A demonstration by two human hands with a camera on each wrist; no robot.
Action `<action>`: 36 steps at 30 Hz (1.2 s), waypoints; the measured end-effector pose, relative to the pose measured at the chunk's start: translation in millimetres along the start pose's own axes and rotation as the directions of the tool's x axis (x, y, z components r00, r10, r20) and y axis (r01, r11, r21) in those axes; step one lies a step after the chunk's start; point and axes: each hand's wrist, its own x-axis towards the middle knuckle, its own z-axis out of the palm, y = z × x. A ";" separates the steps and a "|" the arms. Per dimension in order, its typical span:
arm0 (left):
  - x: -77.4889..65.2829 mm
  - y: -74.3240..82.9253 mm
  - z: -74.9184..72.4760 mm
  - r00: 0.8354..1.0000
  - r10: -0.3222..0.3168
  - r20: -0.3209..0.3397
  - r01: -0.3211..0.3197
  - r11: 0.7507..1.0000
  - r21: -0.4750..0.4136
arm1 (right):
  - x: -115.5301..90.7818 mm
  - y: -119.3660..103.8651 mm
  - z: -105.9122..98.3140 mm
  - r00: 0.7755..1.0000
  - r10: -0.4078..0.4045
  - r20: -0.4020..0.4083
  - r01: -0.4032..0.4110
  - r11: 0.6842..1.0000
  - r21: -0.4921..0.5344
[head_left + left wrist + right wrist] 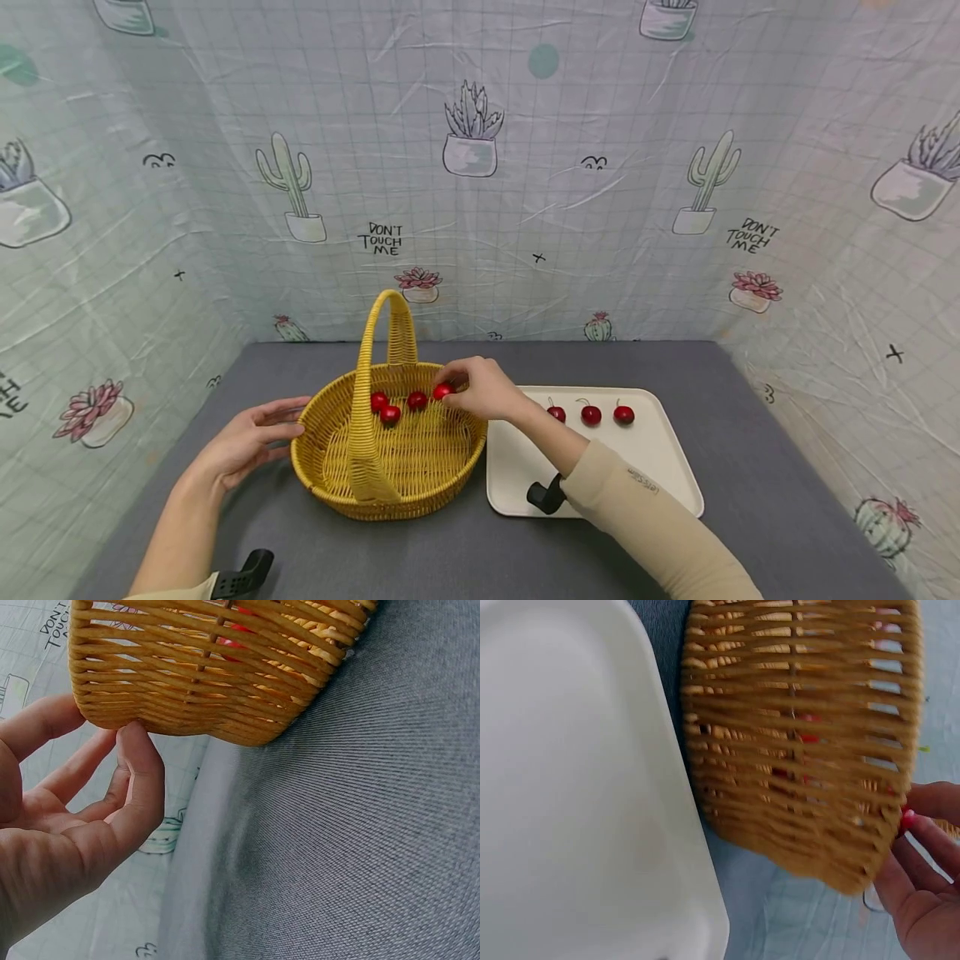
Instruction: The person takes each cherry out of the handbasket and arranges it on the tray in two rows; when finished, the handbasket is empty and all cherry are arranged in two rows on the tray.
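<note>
My right hand [483, 390] pinches a red cherry [442, 390] above the far right part of a yellow wicker basket [330, 492]. In the right wrist view, the basket's woven wall [802, 750] partly hides this held cherry [907, 819]. Several cherries lie inside the basket toward its far side, among them one cherry [390, 415] near the handle [362, 417]. At the basket's left rim is my left hand [243, 442], fingers loosely extended. Its fingertips [135, 739] touch the rim from outside in the left wrist view.
Right of the basket lies a cream rectangular tray [517, 492], bearing three stemmed cherries, one of them [590, 414] in the middle of the row. My right forearm passes over the tray. Grey cloth [420, 558] covers the table, and a printed cactus curtain [525, 208] encloses the back and sides.
</note>
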 end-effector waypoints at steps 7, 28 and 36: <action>0.2 0.7 0.8 1.000 -0.010 0.009 0.010 1.000 -0.017 | -17.9 5.5 -17.0 0.999 0.022 -0.033 -0.019 0.996 0.090; 1.7 -1.0 -1.5 1.000 -0.009 0.024 0.010 0.999 -0.031 | -66.2 29.5 -46.9 0.994 0.093 -0.062 -0.082 0.983 0.164; 2.7 -2.3 -2.9 0.999 -0.005 0.032 0.006 0.999 -0.048 | -79.0 42.6 -44.1 0.994 0.100 -0.046 -0.093 0.987 0.129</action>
